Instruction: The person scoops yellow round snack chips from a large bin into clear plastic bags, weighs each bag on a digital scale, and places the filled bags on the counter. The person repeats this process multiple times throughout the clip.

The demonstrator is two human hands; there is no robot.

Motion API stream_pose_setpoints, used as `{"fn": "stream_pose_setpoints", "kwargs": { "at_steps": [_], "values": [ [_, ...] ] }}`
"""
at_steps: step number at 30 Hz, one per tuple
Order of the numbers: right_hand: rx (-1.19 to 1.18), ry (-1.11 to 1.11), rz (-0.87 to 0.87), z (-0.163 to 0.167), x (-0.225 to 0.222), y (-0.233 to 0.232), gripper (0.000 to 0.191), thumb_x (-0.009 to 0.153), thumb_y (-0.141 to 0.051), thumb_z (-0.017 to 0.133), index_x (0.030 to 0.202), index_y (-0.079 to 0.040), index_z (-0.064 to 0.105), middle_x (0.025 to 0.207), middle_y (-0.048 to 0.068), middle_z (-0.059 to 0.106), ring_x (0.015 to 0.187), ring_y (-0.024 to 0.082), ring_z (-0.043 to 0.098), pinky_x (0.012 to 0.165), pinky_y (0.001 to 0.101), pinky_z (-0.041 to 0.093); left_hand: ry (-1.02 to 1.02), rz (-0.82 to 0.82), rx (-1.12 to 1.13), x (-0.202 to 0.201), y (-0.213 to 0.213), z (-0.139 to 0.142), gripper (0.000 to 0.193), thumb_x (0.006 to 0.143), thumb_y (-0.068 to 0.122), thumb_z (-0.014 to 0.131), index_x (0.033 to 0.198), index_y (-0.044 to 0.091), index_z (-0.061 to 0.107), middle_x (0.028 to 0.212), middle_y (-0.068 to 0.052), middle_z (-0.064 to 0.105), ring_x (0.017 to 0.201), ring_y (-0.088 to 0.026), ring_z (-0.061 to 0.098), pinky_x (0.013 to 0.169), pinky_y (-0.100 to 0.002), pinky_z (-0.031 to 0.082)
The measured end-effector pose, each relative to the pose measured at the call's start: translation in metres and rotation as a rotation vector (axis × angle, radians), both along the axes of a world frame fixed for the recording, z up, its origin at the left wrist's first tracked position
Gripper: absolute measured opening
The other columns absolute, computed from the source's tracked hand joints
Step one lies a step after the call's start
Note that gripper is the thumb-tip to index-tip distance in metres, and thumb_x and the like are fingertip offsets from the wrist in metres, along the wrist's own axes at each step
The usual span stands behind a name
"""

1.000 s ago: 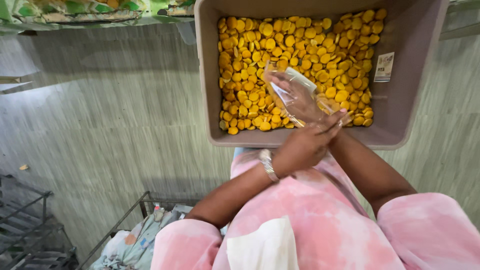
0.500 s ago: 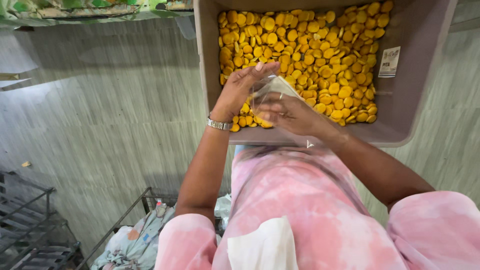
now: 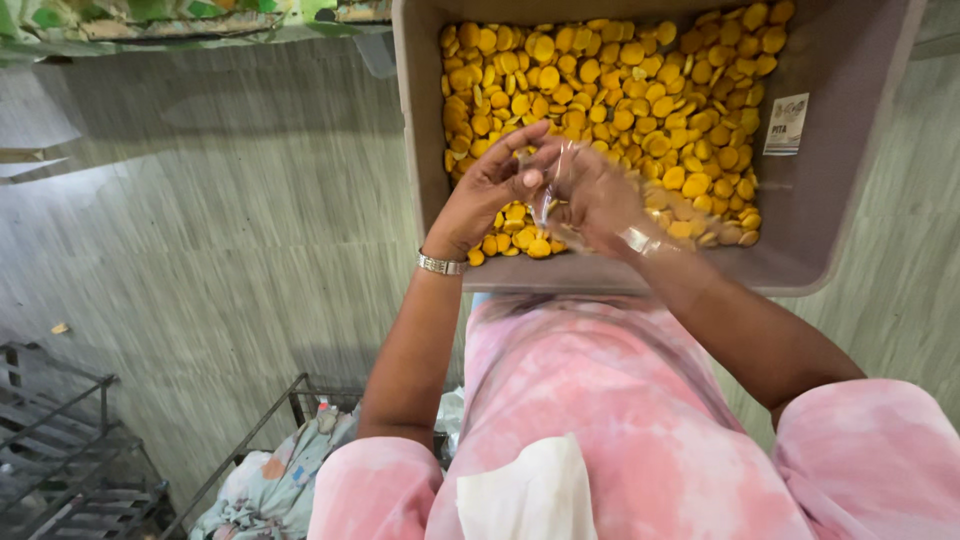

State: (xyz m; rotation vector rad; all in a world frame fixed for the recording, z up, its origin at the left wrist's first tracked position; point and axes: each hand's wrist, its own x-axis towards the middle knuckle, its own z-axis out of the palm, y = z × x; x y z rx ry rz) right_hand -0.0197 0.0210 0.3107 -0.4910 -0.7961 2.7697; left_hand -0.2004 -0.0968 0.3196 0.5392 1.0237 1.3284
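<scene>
Head view, looking down. We see both hands raised over the near edge of a grey plastic tub (image 3: 850, 230) filled with small round yellow-orange discs (image 3: 620, 90), which look like snack pieces. The left hand (image 3: 490, 195), with a metal watch (image 3: 441, 264) at the wrist, and the right hand (image 3: 600, 195) meet on a small clear plastic bag (image 3: 552, 190) held between them, above the near pieces. The fingers of both hands are pinched on the bag's thin film; the right hand is blurred, so we cannot tell its exact grip. The tub sits against the lap of the person's pink tie-dye clothing (image 3: 620, 420), where a white cloth (image 3: 530, 490) lies. Below lies a streaked grey floor (image 3: 220, 250); a wire basket (image 3: 290, 440) with patterned fabric stands at lower left.

We judge the bag light, limp and slippery, prone to collapse or cling shut; it is best taken at the rim, one edge in each hand. The discs appear dry, rigid and probably brittle, best scooped loosely rather than squeezed.
</scene>
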Motion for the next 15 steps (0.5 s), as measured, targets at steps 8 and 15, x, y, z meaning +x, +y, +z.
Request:
{"fn": "stream_pose_setpoints", "kwargs": {
  "at_steps": [8, 15],
  "values": [
    [-0.184, -0.133, 0.094, -0.006, 0.015, -0.025, 0.055, 0.1, -0.047, 0.056, 0.137, -0.006, 0.06, 0.123, 0.008, 0.069, 0.109, 0.021, 0.066, 0.095, 0.0359, 0.055, -0.313, 0.148, -0.05, 0.015, -0.021, -0.045, 0.051, 0.113, 0.03, 0.061, 0.146, -0.009, 0.058, 0.151, -0.016, 0.058, 0.138, -0.023, 0.058, 0.121, -0.037, 0.044],
    [0.054, -0.177, 0.171, -0.033, 0.03, -0.036, 0.049, 0.101, -0.042, 0.06, 0.135, -0.007, 0.061, 0.127, 0.008, 0.067, 0.114, 0.019, 0.064, 0.098, 0.0373, 0.054, -0.155, 0.172, -0.202, 0.023, -0.018, -0.034, 0.056, 0.109, 0.031, 0.057, 0.15, -0.007, 0.053, 0.153, -0.016, 0.057, 0.138, -0.021, 0.057, 0.118, -0.036, 0.042]
  ]
}}
